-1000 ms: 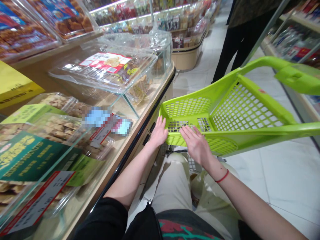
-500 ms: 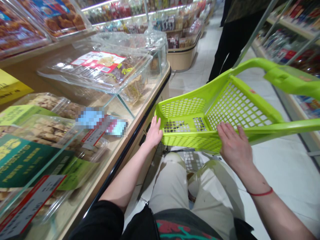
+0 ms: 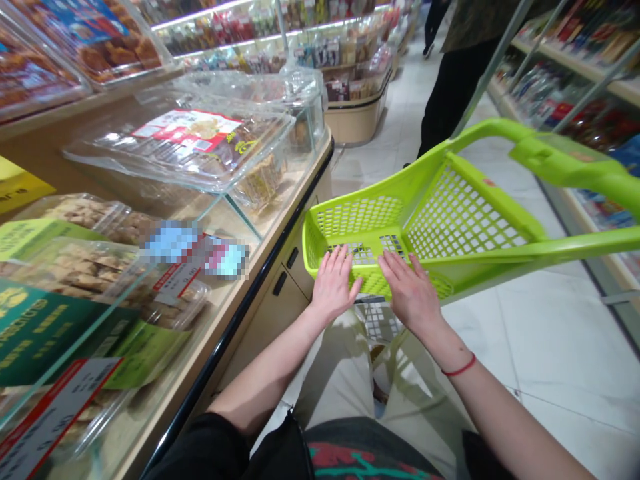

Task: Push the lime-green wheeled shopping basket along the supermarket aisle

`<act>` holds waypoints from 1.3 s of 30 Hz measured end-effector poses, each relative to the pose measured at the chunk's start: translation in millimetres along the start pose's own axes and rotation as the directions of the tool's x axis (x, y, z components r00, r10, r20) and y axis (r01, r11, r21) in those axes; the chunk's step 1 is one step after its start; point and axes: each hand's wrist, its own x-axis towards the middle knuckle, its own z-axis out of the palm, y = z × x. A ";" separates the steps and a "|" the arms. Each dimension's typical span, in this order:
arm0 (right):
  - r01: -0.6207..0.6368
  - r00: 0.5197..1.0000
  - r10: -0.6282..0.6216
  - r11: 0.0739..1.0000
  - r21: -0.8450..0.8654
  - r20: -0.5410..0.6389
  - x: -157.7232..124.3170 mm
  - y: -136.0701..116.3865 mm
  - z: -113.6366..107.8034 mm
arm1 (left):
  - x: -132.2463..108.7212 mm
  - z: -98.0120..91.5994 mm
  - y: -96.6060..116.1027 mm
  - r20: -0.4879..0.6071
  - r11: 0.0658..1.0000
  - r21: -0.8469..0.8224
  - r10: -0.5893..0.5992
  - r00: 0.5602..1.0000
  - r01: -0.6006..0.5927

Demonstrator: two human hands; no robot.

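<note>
A lime-green plastic shopping basket (image 3: pixel 500 258) with latticed walls stands in front of my legs, its inside bare where I can see it. My left hand (image 3: pixel 336 281) lies over the near rim close to the left corner, fingers stretched out, thumb apart. Just right of it, my right hand (image 3: pixel 413 293) rests at the same rim with fingers extended towards the basket floor. Neither hand has wrapped round the rim. Whether the palms press on the plastic is hard to see. The basket's large handle (image 3: pixel 565 157) rises at the right, away from both hands.
A wooden display counter (image 3: pixel 270 257) with glass dividers runs along my left, holding clear packs of snacks (image 3: pixel 90 263) with price tags. A person in black trousers (image 3: pixel 440 100) stands in the aisle beyond the basket. Stocked shelves (image 3: pixel 555 73) line the right side.
Both hands have moved along the near rim towards each other, my left hand rightward and my right hand leftward. The basket and counter sit slightly further left in view.
</note>
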 end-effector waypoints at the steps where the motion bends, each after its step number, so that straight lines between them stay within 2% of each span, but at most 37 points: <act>1: 0.004 1.000 -0.004 1.000 -0.007 0.006 -2.8 5.0 -2.3 | -0.3 0.9 -1.8 -0.012 1.000 0.000 0.004 1.000 -0.004; 10: -0.074 0.997 0.073 0.981 -0.181 -0.016 -35.0 83.3 -35.2 | -1.1 5.5 -10.0 -0.086 0.999 -0.025 0.029 0.996 -0.031; 12: -0.102 0.995 0.097 0.974 -0.201 -0.034 -39.0 93.9 -39.7 | -1.3 6.5 -10.1 -0.092 0.999 -0.033 0.031 0.995 -0.034; 15: -0.139 0.990 0.131 0.969 -0.205 -0.050 -37.5 91.8 -36.5 | -1.6 7.5 -9.8 -0.103 0.998 -0.043 0.031 0.994 -0.035; 18: -0.151 0.988 0.144 0.968 -0.198 -0.051 -27.7 74.3 -23.8 | -1.8 7.7 -9.2 -0.105 0.998 -0.043 0.031 0.994 -0.035; 22: -0.101 0.995 0.097 0.984 -0.146 -0.036 -12.9 52.8 -5.8 | -2.1 6.8 -9.8 -0.097 0.999 -0.035 0.031 0.995 -0.035; 27: -0.048 0.997 0.048 0.999 0.004 -0.060 -12.0 58.8 -3.2 | -3.0 7.1 -13.0 -0.101 0.999 -0.019 0.045 0.994 -0.047; 30: -0.055 0.990 0.067 0.994 0.097 -0.123 -18.6 75.5 -17.5 | -3.0 8.0 -14.1 -0.100 0.999 -0.019 0.045 0.994 -0.047; 33: -0.171 0.964 0.183 0.982 0.079 -0.194 -23.2 98.2 -42.2 | -2.6 8.3 -14.2 -0.105 0.999 -0.021 0.042 0.994 -0.044; 36: -0.375 0.891 0.355 0.927 -0.019 -0.282 -23.5 127.2 -68.2 | -2.4 8.1 -13.9 -0.105 0.999 -0.021 0.037 0.994 -0.040; 39: -0.454 0.838 0.368 0.880 -0.141 -0.402 -22.9 154.8 -83.3 | -2.8 8.0 -13.9 -0.109 0.999 -0.022 0.042 0.993 -0.045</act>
